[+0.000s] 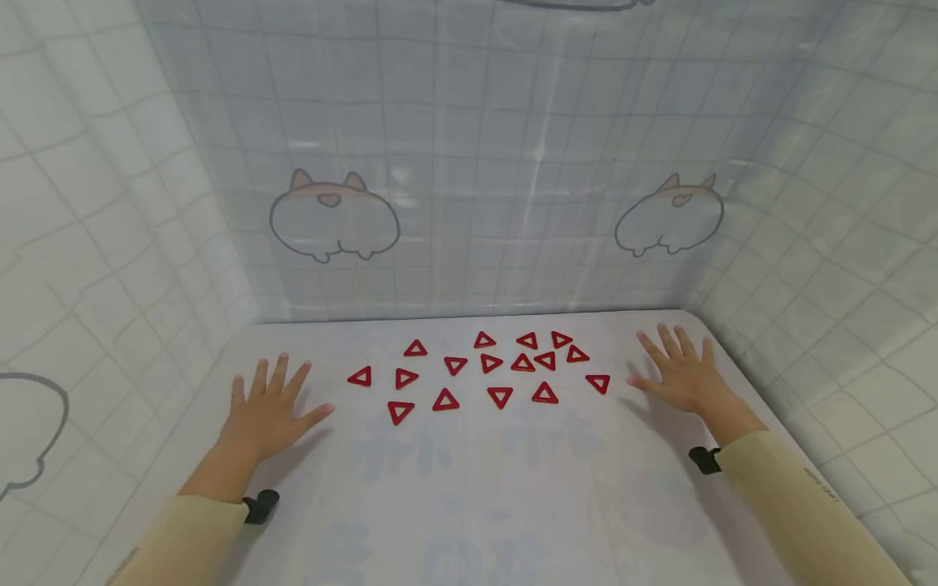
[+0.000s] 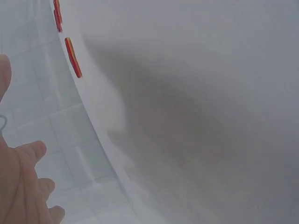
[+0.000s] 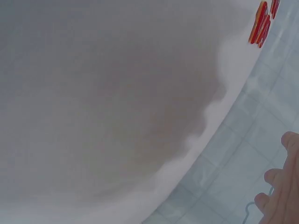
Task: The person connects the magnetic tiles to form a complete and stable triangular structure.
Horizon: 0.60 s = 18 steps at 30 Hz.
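Several small red triangle frames lie scattered on the white table, from a left one to a right one, pointing different ways. To their left the left hand is spread palm down, fingers apart, holding nothing. On the other side the right hand is spread the same way, its thumb near the rightmost triangle, not touching it. In the left wrist view the left hand shows at the edge, with a red triangle beyond. The right wrist view has the right hand and red triangles.
The white table bears faint bluish print. Around it hangs a pale grid-patterned sheet with cartoon animal drawings, at the back and both sides. Small black devices sit at both wrists, by beige sleeves.
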Available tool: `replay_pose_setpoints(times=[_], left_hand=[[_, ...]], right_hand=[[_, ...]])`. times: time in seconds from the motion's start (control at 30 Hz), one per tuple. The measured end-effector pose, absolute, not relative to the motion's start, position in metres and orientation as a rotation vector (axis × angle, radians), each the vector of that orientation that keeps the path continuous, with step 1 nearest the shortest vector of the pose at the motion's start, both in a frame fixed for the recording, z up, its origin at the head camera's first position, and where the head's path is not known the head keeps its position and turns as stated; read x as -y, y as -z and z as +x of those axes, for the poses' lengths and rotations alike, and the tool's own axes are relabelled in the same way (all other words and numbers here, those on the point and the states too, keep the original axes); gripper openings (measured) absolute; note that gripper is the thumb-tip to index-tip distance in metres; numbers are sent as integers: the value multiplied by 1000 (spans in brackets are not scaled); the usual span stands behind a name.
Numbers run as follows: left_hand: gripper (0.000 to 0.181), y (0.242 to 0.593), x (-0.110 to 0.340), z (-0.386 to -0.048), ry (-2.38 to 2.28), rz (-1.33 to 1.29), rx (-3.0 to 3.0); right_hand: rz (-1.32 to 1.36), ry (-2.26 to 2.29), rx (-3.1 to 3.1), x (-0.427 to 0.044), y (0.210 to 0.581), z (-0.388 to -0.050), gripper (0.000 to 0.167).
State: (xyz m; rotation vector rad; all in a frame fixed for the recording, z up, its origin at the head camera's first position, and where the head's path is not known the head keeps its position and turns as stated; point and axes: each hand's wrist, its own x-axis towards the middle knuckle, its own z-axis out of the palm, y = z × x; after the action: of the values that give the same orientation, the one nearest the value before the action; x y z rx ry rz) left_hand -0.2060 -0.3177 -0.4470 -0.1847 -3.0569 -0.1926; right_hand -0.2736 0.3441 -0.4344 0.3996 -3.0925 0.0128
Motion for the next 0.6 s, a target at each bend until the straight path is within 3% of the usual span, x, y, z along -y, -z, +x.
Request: replay_pose_setpoints(times=[0.6], left_hand=[[98,447,287,-231,218,-144,3114]], right_hand=[[388,-67,3118,-308,437,-288,93]])
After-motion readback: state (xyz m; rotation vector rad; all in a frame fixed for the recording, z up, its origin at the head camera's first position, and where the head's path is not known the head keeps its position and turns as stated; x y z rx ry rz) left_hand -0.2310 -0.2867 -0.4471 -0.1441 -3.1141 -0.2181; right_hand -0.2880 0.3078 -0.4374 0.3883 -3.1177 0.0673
